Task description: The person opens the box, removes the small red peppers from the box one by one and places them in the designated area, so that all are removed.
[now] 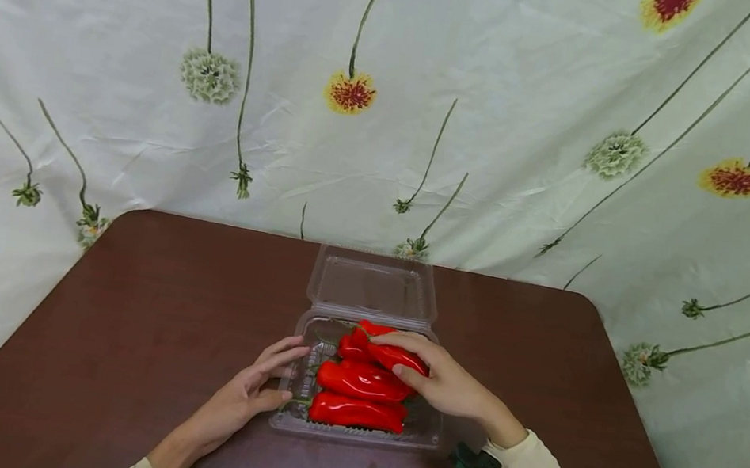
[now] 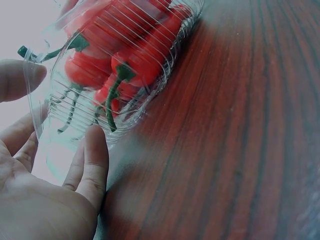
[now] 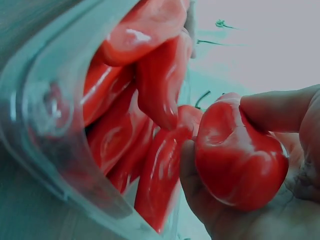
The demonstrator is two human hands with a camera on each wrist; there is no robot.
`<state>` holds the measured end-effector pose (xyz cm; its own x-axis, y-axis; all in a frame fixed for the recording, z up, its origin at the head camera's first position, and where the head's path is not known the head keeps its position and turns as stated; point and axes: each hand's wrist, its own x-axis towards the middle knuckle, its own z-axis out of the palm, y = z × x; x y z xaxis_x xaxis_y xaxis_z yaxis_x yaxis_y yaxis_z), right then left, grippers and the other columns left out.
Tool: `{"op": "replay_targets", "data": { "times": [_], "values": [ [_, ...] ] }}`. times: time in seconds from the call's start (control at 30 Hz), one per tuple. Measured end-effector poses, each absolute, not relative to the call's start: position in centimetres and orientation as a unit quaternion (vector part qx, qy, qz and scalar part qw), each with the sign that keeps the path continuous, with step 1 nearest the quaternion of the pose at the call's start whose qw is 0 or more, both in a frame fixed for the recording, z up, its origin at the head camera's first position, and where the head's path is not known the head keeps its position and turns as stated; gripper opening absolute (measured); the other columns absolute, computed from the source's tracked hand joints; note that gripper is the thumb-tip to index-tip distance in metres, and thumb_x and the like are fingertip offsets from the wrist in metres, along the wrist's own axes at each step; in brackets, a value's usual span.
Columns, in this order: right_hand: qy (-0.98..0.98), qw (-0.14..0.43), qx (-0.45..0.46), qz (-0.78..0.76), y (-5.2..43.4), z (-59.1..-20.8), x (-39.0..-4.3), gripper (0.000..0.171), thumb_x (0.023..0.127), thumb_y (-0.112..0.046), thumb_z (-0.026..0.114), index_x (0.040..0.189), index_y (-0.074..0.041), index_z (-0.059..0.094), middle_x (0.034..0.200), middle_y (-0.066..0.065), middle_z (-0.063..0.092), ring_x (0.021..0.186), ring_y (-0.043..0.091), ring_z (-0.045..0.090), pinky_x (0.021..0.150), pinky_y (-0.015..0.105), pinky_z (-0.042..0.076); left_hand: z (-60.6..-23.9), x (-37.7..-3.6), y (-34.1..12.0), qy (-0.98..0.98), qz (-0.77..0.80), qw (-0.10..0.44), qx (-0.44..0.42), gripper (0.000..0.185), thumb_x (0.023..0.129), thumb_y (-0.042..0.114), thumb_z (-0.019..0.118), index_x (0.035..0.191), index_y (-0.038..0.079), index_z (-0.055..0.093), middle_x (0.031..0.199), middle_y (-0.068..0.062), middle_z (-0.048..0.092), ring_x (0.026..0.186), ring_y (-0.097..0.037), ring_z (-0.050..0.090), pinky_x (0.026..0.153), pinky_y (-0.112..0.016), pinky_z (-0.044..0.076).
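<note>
A clear plastic clamshell box (image 1: 427, 437) on the table holds several glossy red peppers (image 1: 357, 413), some with green stems (image 2: 111, 110). My right hand (image 1: 451, 381) grips one red pepper (image 3: 240, 160) between thumb and fingers, above the others at the right rear of the box. In the right wrist view, this pepper is beside the pile with its blunt end facing the camera. My left hand (image 1: 245, 392) touches the box's left side, fingers nearly straight and spread along the wall. Its thumb lies at the rim near a pepper stem.
The box's transparent lid (image 1: 373, 288) lies folded back toward the table's far edge. The dark brown table (image 1: 193, 296) has rounded far corners. Behind it hangs a pale cloth (image 1: 511, 85) printed with flowers. Dark devices (image 1: 475, 462) are worn at both wrists.
</note>
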<state>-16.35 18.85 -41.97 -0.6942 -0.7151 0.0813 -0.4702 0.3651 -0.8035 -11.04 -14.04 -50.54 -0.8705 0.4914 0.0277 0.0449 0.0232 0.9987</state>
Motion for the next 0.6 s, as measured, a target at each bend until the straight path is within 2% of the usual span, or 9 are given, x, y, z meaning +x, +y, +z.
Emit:
{"op": "replay_targets", "data": {
  "times": [0.23, 0.33, 0.5, 0.6],
  "values": [
    [0.809, 0.129, -0.336, -0.465, 20.4, -41.5, -16.4, 0.051, 0.099, -0.007, 0.059, 0.148, -0.018, 0.049, 0.148, 0.004, 0.049, 0.134, 0.024, 0.046, 0.104, 0.033, 0.047, -50.3, -11.1, -13.9, 0.7, 0.67, 0.164, 0.187, 0.06, 0.101, 0.011, 0.057, 0.157, 0.013, 0.034, 0.167, -0.002, 0.011, 0.133, -0.033, 0.039, 0.101, -0.023, 0.041],
    [0.812, 0.117, -0.323, -0.471, 21.2, -41.4, -16.5, 0.05, 0.1, -0.008, 0.058, 0.148, -0.018, 0.048, 0.148, 0.006, 0.048, 0.13, 0.027, 0.047, 0.1, 0.031, 0.05, -50.4, -11.2, -13.8, 0.706, 0.664, 0.157, 0.187, 0.059, 0.101, 0.011, 0.057, 0.156, 0.013, 0.036, 0.167, -0.002, 0.013, 0.132, -0.031, 0.041, 0.1, -0.023, 0.041],
    [0.824, 0.108, -0.281, -0.48, 21.9, -41.4, -16.5, 0.051, 0.1, -0.008, 0.058, 0.148, -0.021, 0.046, 0.142, 0.007, 0.05, 0.115, 0.029, 0.052, 0.087, 0.039, 0.055, -50.5, -11.1, -13.8, 0.711, 0.662, 0.144, 0.188, 0.059, 0.1, 0.009, 0.059, 0.155, 0.012, 0.038, 0.166, -0.002, 0.015, 0.13, -0.024, 0.043, 0.099, -0.02, 0.042],
    [0.829, 0.098, -0.257, -0.487, 22.4, -41.6, -16.5, 0.053, 0.099, -0.006, 0.058, 0.148, -0.022, 0.045, 0.141, 0.009, 0.05, 0.114, 0.03, 0.052, 0.084, 0.042, 0.057, -50.5, -11.1, -13.8, 0.709, 0.664, 0.143, 0.19, 0.059, 0.099, 0.009, 0.06, 0.155, 0.011, 0.038, 0.166, -0.003, 0.016, 0.13, -0.021, 0.043, 0.099, -0.019, 0.042]
  ]
}}
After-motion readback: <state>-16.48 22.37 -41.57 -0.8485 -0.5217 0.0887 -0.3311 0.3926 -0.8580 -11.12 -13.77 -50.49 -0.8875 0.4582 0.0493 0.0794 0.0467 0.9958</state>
